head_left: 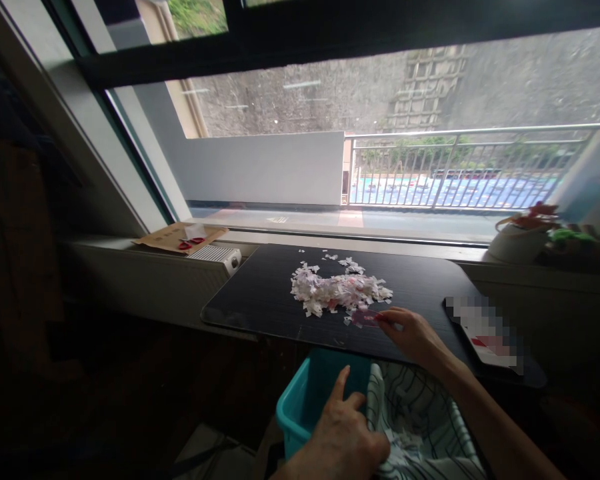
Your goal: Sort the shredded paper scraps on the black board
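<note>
A loose heap of small white paper scraps (337, 290), some pinkish, lies on the black tabletop (260, 287). At the heap's near edge, my right hand (410, 333) pinches a thin, flat, see-through pink piece (364, 318) with rounded ends; its exact kind I cannot make out. My left hand (347, 427) is over a teal plastic bin (293, 407), index finger stretched out and the other fingers partly bent and apart. Beside that bin, under my right forearm, stands a basket with a striped cloth lining (425, 393), with paper scraps inside.
A tablet-like flat device (483, 337), its surface blurred out, lies at the table's right. Red-handled scissors (191, 243) rest on a brown paper envelope (155, 239) on the sill at left. A white pot (515, 241) stands on the right sill below the large window.
</note>
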The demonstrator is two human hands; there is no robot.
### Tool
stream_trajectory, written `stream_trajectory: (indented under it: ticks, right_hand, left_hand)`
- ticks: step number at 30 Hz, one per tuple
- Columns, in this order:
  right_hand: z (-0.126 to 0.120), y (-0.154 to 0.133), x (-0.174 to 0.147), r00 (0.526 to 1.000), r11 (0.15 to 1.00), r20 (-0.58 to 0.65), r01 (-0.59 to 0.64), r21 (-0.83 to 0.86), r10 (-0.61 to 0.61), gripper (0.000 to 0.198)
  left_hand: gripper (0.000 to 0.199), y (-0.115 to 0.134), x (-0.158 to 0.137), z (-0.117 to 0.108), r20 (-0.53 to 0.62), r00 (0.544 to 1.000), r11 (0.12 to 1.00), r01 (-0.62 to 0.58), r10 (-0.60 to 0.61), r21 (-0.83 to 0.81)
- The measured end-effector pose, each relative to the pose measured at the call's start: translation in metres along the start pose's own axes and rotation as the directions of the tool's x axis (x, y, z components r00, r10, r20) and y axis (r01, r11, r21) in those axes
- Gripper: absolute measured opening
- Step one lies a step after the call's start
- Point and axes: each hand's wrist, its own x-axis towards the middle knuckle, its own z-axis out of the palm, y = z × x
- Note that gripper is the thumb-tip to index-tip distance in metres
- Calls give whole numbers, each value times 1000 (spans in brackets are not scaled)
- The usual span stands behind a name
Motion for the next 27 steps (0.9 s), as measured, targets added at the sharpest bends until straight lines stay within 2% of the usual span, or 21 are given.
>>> stream_trajectory:
  ticks: [7, 10, 13, 20, 23, 27]
  right_hand:
    - [6, -7, 10, 993, 992, 35, 112, -66, -110, 27]
    - [0, -6, 6, 990, 988, 66, 126, -83, -121, 25]
    - [-2, -5, 6, 991, 988, 44, 130, -88, -126, 26]
    - [5, -8, 15, 973, 966, 108, 218, -141, -204, 27]
    - [-2, -5, 9, 971, 961, 114, 225, -161, -209, 26]
    - [-6, -1, 7, 983, 969, 55, 184, -163, -178, 27]
  left_hand:
    - [15, 1, 1, 7, -4, 1000, 1000, -4, 4, 25]
    - [17, -1, 1, 4, -1, 1000, 1000, -8, 8, 12]
    - [24, -1, 1, 0, -18, 999, 999, -27, 26, -23]
    - [15, -1, 0, 4, -17, 1000, 1000, -8, 7, -11]
    - [19, -1, -1, 0, 19, 1000, 1000, -9, 10, -16]
    - [25, 0, 2, -5, 55, 998, 999, -30, 32, -31]
